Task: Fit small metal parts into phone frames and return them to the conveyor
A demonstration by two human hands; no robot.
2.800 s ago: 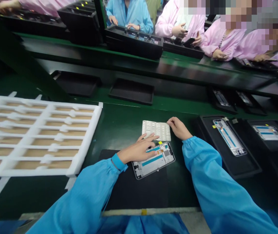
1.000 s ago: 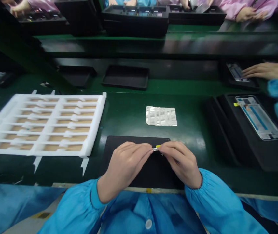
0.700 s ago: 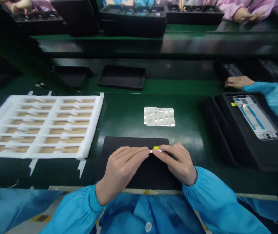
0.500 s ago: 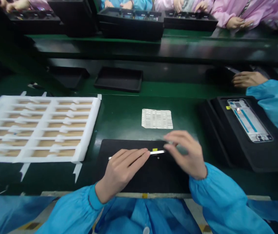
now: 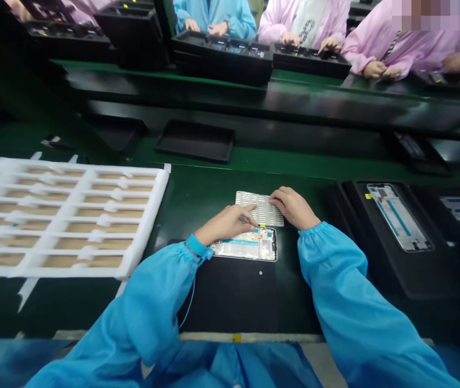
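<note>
A phone frame (image 5: 246, 249) with blue strips and a yellow tab lies flat on a black mat (image 5: 230, 296). Beyond it is a pale sheet (image 5: 264, 212) with rows of small strips, apparently a sticker sheet. My left hand (image 5: 228, 223) reaches over the left part of the frame, fingers apart, index fingertip at the sheet. My right hand (image 5: 294, 209) has its fingertips pinched together at the sheet's right edge. Whether they grip the sheet or one small piece is too fine to see.
On the left stands a white slotted foam tray (image 5: 153, 215). Black stacked trays (image 5: 399, 275) on the right carry another phone frame (image 5: 399, 218). Behind lies a shallow black tray (image 5: 195, 141). Co-workers' hands (image 5: 208, 27) work across the bench.
The phone frame, held on edge before, now lies flat on the mat. Both hands have moved forward to the sheet. The neighbour's hand and sleeve at right have left view.
</note>
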